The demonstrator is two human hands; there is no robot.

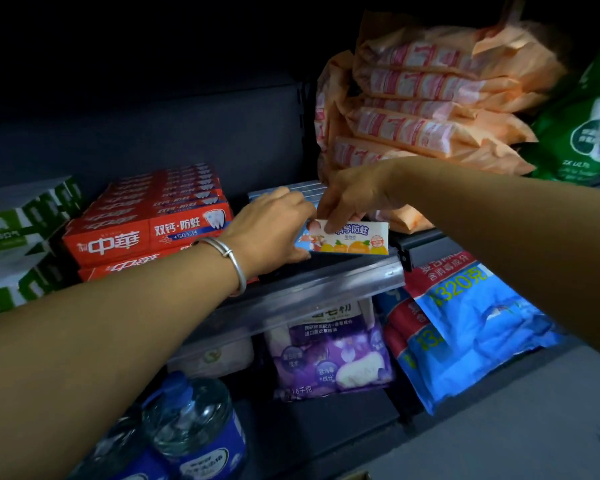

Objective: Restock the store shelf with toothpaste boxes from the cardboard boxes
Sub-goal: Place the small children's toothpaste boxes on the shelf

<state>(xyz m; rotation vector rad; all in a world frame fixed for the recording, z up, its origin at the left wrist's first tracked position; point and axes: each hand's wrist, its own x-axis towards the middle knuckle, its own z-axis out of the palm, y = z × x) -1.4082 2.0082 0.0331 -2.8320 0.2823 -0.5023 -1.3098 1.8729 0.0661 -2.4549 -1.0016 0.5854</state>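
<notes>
At frame centre, both hands grip one small white-and-blue children's toothpaste box (352, 239) on the dark shelf (326, 271): left hand (271, 230) at its left end, right hand (350, 199) pinching its top, beside stacked red toothpaste boxes (146, 223).

Shelf (326, 285): red toothpaste boxes (146, 233), orange packs (423, 109).

Both hands, L (274, 233) & R (352, 199), hold kids' toothpaste box (355, 239) on shelf (326, 282) by red boxes (146, 223).
</notes>
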